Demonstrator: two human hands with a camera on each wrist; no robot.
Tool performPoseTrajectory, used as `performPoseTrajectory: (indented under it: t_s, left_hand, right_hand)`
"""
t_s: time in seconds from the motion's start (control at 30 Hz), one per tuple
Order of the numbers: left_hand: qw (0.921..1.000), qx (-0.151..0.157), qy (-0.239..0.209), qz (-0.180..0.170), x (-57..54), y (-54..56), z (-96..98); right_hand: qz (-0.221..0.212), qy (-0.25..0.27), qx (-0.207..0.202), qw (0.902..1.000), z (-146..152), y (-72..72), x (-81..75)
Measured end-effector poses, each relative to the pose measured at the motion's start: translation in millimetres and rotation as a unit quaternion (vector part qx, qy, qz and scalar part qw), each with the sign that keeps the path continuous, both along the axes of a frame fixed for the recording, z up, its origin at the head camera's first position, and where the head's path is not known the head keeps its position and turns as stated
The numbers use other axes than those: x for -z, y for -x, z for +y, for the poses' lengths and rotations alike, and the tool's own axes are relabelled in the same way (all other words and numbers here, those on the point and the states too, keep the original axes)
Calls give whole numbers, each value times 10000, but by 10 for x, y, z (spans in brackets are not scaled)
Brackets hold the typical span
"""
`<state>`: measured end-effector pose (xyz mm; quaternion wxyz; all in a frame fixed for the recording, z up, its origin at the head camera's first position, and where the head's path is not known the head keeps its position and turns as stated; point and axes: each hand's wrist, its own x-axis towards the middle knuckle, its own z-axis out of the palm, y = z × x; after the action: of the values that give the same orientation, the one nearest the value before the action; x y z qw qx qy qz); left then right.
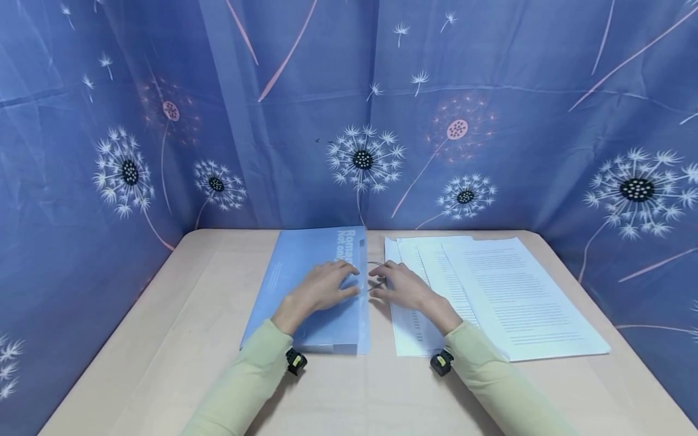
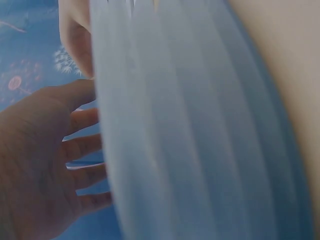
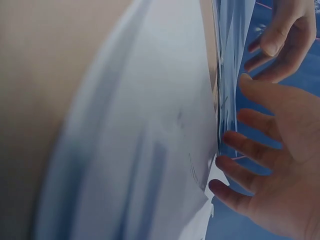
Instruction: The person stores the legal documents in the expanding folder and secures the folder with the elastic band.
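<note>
A blue folder (image 1: 294, 278) with pale printed lettering lies on the table, with a translucent strip along its right edge. My left hand (image 1: 327, 286) is over that right edge, its fingers spread and slightly bent, thumb apart from them. Facing it, my right hand (image 1: 402, 286) hovers by the left edge of several overlapping printed sheets (image 1: 507, 290). Thin dark curved wires (image 1: 375, 263) show between the two sets of fingertips. The right wrist view shows the right fingers (image 3: 255, 145) loosely spread with nothing gripped. In the left wrist view, the ribbed folder side (image 2: 200, 125) partly hides the left fingertips.
Under everything is a pale table (image 1: 185, 339) with rounded back corners. A blue curtain (image 1: 305, 121) with a dandelion print encloses its back and sides. A narrow strip of table separates the folder from the sheets.
</note>
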<state>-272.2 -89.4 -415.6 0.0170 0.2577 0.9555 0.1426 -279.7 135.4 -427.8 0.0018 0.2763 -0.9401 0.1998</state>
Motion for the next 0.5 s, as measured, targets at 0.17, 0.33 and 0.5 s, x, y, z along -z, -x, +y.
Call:
performPoseTrajectory:
  t_s: [0.17, 0.33, 0.5]
  left_hand:
    - [9999, -61, 94, -3, 15, 0, 46]
    - [9998, -124, 181, -42, 39, 5, 72]
    - [9995, -190, 249, -60, 47, 12, 104]
  right_hand:
    - [-104, -86, 26, 9999, -53, -7, 4]
    - [-158, -244, 26, 9996, -87, -14, 16]
    - [-228, -493, 91, 9985, -116, -17, -2]
